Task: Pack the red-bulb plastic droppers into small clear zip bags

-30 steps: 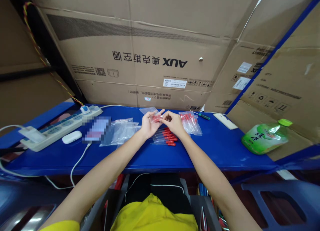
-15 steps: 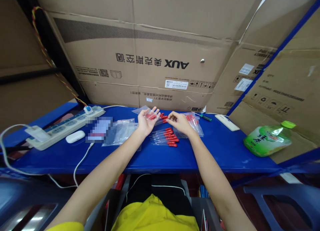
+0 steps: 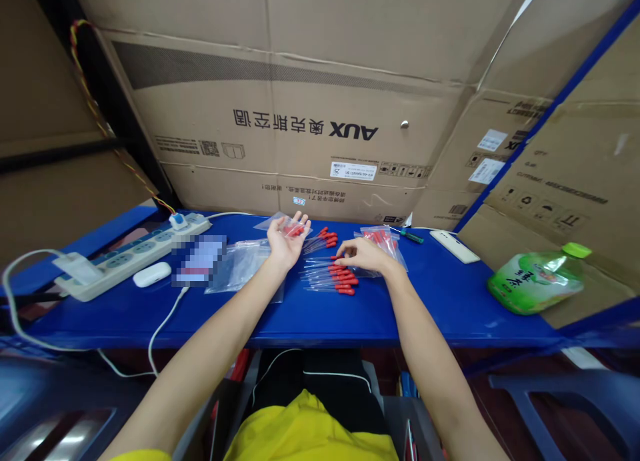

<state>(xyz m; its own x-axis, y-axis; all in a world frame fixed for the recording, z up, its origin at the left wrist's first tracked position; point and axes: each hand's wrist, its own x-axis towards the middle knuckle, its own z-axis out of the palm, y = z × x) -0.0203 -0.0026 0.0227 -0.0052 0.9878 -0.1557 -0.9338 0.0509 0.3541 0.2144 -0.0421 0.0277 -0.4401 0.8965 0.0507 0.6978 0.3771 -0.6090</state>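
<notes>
My left hand (image 3: 285,246) is palm up, holding a clear plastic bag (image 3: 267,224) with some red-bulbed plastic droppers (image 3: 295,229) in it. The fingers stretch upward beside the bag. To the right, my right hand (image 3: 367,253) has its thumb and forefinger closed on the red bulb of a dropper (image 3: 336,257) at the top of a near row of droppers (image 3: 345,281). Their clear stems point left. A smaller group of droppers (image 3: 327,237) lies between my hands. Behind my right hand is a filled plastic bag (image 3: 384,236) of red-bulbed droppers.
Flat clear bags (image 3: 237,268) lie left of my left forearm. Farther left are a phone (image 3: 200,260), a white case (image 3: 151,274) and a power strip (image 3: 130,258). A screwdriver (image 3: 411,235), a white device (image 3: 454,246) and a green bottle (image 3: 535,281) are right. Cardboard (image 3: 300,74) stands behind.
My left hand has moved left with the bag, away from the small dropper group. My right hand has come down from that group to the top of the near row.
</notes>
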